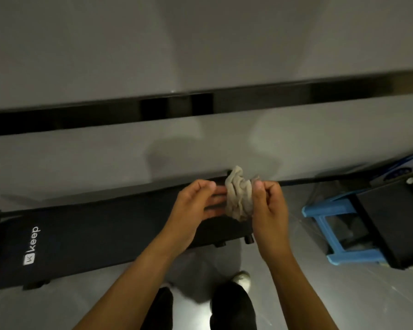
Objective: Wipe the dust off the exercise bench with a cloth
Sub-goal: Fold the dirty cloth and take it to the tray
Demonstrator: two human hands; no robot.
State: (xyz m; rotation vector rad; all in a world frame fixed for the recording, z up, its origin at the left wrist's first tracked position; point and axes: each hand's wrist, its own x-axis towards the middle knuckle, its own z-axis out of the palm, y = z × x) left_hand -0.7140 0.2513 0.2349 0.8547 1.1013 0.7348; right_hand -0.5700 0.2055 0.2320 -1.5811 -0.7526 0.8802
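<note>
Mid-frame above the bench (93,234), the right hand (268,206) pinches the cloth (239,196) while the left hand (193,203) touches it with straight fingers (216,198).

The glossy grey floor (296,294) carried a long black exercise bench (93,234) marked "keep", which lay along the wall on short feet. Just right of it stood a blue plastic stool (320,210) with a black box (391,222) against it. A pale shoe (242,278) rested near the bench's front edge.
</note>
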